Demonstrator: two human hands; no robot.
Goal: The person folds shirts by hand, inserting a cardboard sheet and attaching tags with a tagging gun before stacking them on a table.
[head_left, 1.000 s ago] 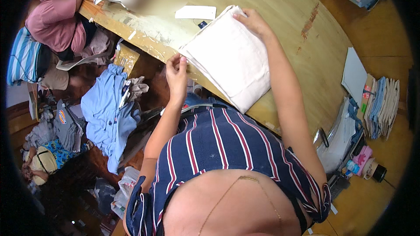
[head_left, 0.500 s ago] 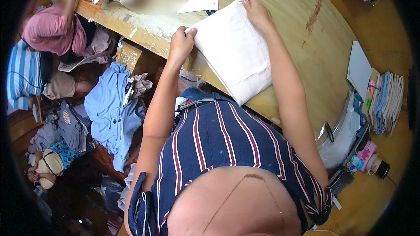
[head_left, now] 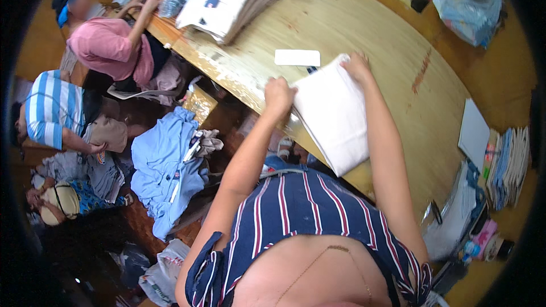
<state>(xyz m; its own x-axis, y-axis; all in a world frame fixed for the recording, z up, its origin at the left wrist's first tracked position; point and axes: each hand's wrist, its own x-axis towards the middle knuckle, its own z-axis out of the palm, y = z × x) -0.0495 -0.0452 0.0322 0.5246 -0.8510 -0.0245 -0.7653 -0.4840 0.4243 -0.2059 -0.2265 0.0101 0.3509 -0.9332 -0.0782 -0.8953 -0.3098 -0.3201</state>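
A folded off-white garment [head_left: 335,116] lies at the table's near edge, its lower corner close to my body. My left hand [head_left: 278,98] is closed at its far left corner, with the thumb against the fabric. My right hand [head_left: 356,68] grips the far right corner, fingers bent over the edge. Just beyond the garment, a blank white card [head_left: 297,57] rests on the table, and a small dark blue piece [head_left: 311,70] shows between the two.
The wooden table [head_left: 398,113] curves off to the right. A stack of folded off-white garments [head_left: 227,0] stands far left. More folded clothes [head_left: 506,165] are at right. Light blue garments [head_left: 168,165] are piled left, below table height. Several people sit on the left, one in pink [head_left: 111,48].
The view has shifted, so the table and garment appear lower and further right, and the far stack shows more. Both hands stay at the garment's far corners.
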